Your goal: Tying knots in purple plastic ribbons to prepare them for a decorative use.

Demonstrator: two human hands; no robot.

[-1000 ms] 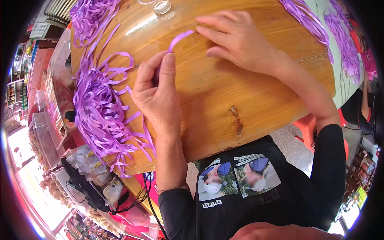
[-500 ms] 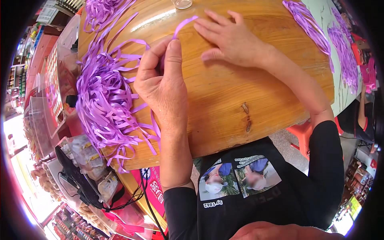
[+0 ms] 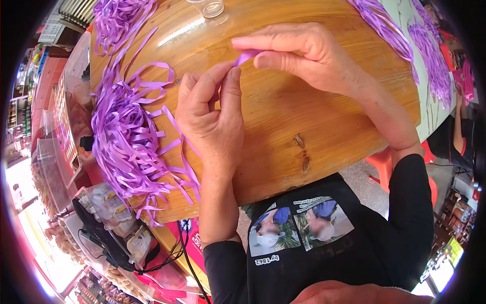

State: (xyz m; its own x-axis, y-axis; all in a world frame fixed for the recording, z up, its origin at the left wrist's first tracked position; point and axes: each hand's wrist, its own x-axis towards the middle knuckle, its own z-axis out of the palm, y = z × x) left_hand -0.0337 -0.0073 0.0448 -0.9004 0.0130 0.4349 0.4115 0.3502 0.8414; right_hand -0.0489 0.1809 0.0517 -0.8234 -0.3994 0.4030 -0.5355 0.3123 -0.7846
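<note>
My left hand [image 3: 210,114] is closed, pinching a narrow purple satin ribbon [image 3: 244,58] between thumb and forefinger above the wooden table [image 3: 263,131]. The ribbon's short upper end reaches to my right hand [image 3: 319,58], lying between its thumb and its straight, flattened fingers; the exact contact is partly hidden. Left of my left hand lies a big loose heap of purple ribbons [image 3: 121,142], with strands trailing to the table's near edge and beside my left wrist.
At the far edge stands a clear plastic cup [image 3: 210,7]. More purple ribbons [image 3: 387,35] lie at the far right, others on a white marbled surface [image 3: 430,119]. Clear bins [image 3: 53,162] and a black bag with cables [image 3: 96,238] flank the left side. An orange stool [image 3: 382,167] stands at right.
My right hand has turned and brought its thumb and fingers around the ribbon's end; before, it was spread apart from it. My left hand has moved slightly right and down, still pinching the ribbon.
</note>
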